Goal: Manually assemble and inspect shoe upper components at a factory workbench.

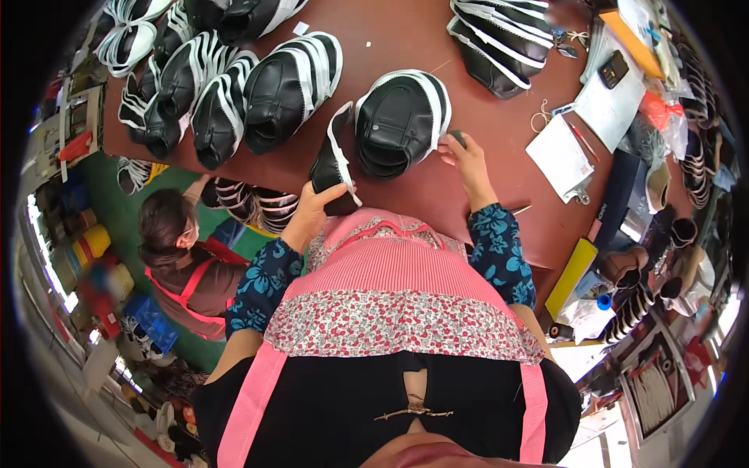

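Note:
My left hand (316,209) grips a black shoe upper (331,160) with a white edge, thumb on top, near the table's front edge. The upper is tilted up, its white edge facing right. Right beside it on the table sits a nested stack of black shoe uppers (394,117) with white edges. Just to the right of that stack is my right hand (468,168), its fingers closed around a small dark piece (458,139) whose kind I cannot make out. The fingertips are close to the stack's white edge; whether they touch it I cannot tell.
More stacked uppers (292,90) line the reddish-brown table's left side, with another stack (503,43) at the back. White papers (558,156), a red pen (583,143) and a phone (613,70) lie right. A co-worker (183,257) is beyond the left edge.

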`<act>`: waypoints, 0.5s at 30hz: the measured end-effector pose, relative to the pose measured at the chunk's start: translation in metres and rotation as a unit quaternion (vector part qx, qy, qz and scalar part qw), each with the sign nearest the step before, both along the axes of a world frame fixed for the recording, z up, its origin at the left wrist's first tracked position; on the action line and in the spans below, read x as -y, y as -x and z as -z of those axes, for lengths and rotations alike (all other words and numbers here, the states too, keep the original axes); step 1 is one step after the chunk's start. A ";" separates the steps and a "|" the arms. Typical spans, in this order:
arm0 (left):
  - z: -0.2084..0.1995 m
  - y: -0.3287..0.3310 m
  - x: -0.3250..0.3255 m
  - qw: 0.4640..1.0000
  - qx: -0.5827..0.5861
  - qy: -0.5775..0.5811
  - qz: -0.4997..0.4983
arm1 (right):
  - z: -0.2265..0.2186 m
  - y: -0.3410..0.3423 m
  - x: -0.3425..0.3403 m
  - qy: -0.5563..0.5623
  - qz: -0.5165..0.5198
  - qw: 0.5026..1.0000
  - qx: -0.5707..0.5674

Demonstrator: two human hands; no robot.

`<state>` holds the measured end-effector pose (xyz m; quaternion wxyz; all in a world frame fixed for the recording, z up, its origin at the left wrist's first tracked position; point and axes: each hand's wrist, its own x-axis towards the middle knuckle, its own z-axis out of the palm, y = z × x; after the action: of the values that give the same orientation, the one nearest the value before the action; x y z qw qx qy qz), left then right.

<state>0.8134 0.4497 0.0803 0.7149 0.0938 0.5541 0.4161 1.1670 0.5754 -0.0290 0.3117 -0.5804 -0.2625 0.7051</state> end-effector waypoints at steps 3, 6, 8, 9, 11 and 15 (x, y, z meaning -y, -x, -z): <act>-0.001 -0.005 0.005 0.996 0.036 0.024 -0.076 | 0.013 0.010 0.003 0.001 0.008 1.000 -0.017; -0.016 -0.021 -0.004 0.997 0.014 0.018 -0.069 | 0.010 0.014 0.003 0.006 0.018 1.000 -0.016; -0.016 -0.028 -0.008 0.996 -0.069 0.045 0.034 | -0.002 0.021 0.012 0.015 0.029 0.999 -0.025; -0.016 -0.038 -0.008 0.994 -0.090 0.036 0.060 | -0.021 0.033 0.017 -0.012 0.032 0.999 0.024; 0.001 -0.048 -0.008 0.988 -0.124 0.023 0.092 | -0.047 0.064 0.035 -0.137 0.007 0.987 0.089; -0.002 -0.029 0.002 0.993 -0.108 0.016 0.037 | -0.101 0.092 0.034 -0.197 0.040 0.979 0.034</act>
<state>0.8422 0.4479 0.0825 0.6672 0.1477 0.6306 0.3679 1.0754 0.5414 0.0722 0.4385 -0.5414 -0.3835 0.6062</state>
